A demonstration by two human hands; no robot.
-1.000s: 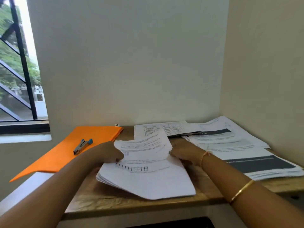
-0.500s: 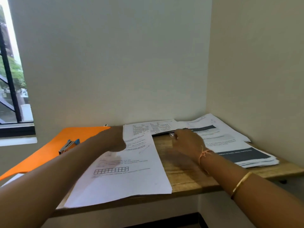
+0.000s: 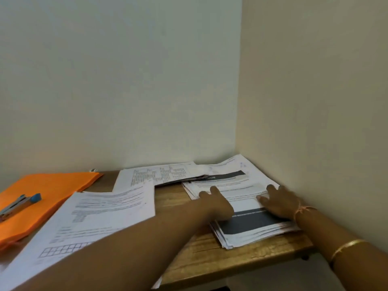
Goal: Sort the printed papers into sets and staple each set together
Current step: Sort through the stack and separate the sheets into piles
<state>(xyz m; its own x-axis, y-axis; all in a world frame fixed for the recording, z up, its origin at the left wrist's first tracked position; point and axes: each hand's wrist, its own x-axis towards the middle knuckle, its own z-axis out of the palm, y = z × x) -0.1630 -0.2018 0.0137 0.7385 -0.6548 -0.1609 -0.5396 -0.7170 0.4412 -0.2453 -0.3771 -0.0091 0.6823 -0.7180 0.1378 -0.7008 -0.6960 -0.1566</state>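
Observation:
A thick stack of printed papers with dark bands (image 3: 252,223) lies at the right of the wooden table (image 3: 220,261), against the corner. My left hand (image 3: 216,203) rests on its left part with fingers stretched out. My right hand (image 3: 279,202) lies flat on its right part, fingers spread. A white sheet with a grid row (image 3: 98,215) lies at the front left, partly under my left forearm. Another printed sheet with dense text (image 3: 159,175) lies at the back. The stapler (image 3: 19,204), silver with a blue end, sits on an orange folder (image 3: 52,190).
Walls close the table in at the back and at the right. The orange folder hangs over the table's left edge. The grid sheet overhangs the front edge. A small metal item (image 3: 93,170) shows behind the folder at the back wall.
Both hands left the grid sheet in front and moved right onto the dark-banded stack. The view swung to the right, and the window is out of sight.

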